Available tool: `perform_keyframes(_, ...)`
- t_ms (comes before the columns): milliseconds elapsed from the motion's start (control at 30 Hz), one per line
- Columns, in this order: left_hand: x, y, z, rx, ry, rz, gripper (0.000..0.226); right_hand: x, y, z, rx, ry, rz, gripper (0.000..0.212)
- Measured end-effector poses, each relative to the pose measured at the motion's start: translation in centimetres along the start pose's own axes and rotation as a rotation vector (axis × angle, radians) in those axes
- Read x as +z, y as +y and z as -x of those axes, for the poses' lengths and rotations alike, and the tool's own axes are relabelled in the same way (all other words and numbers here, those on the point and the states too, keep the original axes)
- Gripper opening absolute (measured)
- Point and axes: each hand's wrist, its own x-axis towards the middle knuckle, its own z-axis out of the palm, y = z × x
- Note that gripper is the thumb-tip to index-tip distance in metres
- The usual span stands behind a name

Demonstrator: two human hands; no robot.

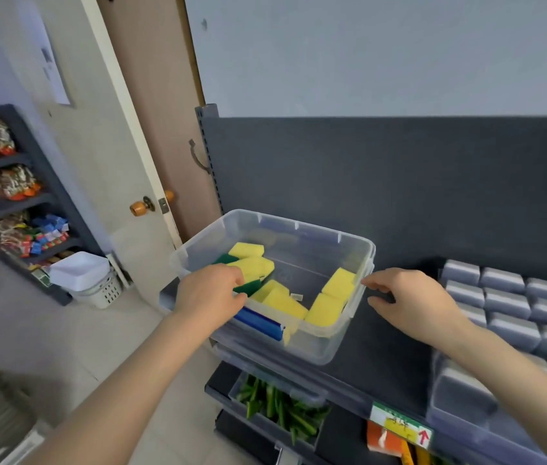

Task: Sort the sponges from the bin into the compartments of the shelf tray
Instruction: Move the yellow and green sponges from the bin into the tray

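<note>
On the dark shelf (386, 333), left hand (211, 292) clamps bin (302, 227) rim; right hand (411, 297), fingers (378, 282) apart.

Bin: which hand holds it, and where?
Left hand grips the bin by its near-left rim, fingers curled over the edge. Right hand has fingertips at the right rim; a grip there cannot be told.
</note>
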Motion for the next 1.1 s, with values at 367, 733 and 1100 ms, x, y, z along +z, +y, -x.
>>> perform_keyframes(367,1.1,-3.3,-6.7,0.002,0.017,-0.027,0.03,2.9,-1.7,-8.8,-0.068,-0.037,-0.008,0.035)
perform_keyframes(733,3.9,-5.0,-13.3,0.023,-0.053,-0.034,0.029,6.9,-1.1,-15.2,-0.098,-0.08,-0.037,0.036)
perform_keyframes(1100,7.5,-6.8,-17.8,0.132,-0.17,0.004,0.026,9.9,-3.6,-17.5,-0.062,-0.094,-0.036,0.037)
